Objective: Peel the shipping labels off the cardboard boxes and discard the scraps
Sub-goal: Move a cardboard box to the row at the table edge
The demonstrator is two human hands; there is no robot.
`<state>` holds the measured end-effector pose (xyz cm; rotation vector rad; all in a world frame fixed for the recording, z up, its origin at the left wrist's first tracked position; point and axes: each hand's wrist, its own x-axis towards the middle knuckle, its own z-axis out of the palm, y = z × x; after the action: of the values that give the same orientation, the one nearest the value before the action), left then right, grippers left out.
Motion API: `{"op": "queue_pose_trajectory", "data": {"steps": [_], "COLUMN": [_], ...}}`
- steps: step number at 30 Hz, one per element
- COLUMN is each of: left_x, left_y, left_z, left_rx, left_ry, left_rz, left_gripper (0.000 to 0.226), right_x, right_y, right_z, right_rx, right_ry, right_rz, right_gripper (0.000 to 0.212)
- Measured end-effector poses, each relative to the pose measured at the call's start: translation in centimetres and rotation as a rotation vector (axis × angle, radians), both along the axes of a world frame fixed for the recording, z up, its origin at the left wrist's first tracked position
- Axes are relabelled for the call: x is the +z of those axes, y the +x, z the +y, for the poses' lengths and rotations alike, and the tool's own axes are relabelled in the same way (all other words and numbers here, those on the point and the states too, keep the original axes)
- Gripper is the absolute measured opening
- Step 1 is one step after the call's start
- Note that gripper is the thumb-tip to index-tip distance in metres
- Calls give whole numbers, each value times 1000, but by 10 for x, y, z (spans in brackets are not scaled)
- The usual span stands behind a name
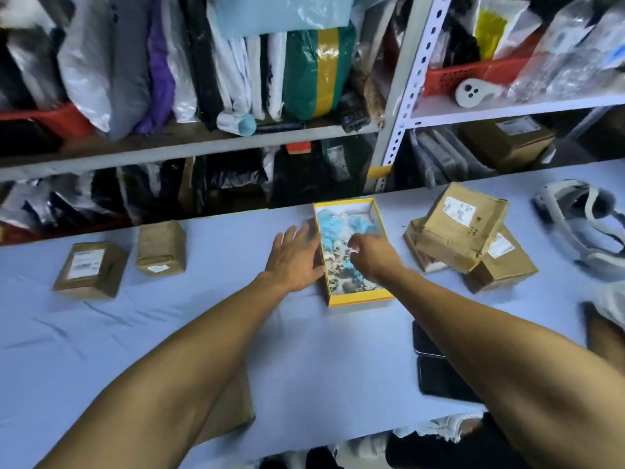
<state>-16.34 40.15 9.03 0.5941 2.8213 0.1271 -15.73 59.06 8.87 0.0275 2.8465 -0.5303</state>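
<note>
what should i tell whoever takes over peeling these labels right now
Left hand: open, flat against the left wall of the yellow box.
Right hand: over the box, fingers curled; a scrap in them can't be made out.
The box holds blue and white scraps.
Two boxes on the left and the pile of boxes on the right all show labels.
Left: peel those, drop scraps in the box.

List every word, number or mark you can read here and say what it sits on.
Nothing can be read in full.
Labels on the left boxes: print blurred.
Labels on the stacked boxes: too small.
Handwritten mark on the top stacked box: unclear.
Label on the shelf box: blurred.
</note>
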Motion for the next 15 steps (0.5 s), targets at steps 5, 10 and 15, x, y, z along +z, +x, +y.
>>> {"op": "queue_pose_trajectory", "data": {"steps": [5, 10, 15], "left_x": [-4, -9, -29], "left_y": [48, 113, 186], "left_z": [-89, -193, -269], "left_rx": [209, 374, 438], "left_ry": [-41, -64, -54], "left_rz": [-60, -80, -151], "left_gripper": [76, 78, 86], "right_x": [-3, -3, -25], "right_y": [18, 63, 145], "right_z": [-83, -177, -230], "right_rx": [169, 323, 323], "right_ry": [-14, -39, 9], "right_rz": [-32, -37, -112], "right_gripper": [34, 37, 47]}}
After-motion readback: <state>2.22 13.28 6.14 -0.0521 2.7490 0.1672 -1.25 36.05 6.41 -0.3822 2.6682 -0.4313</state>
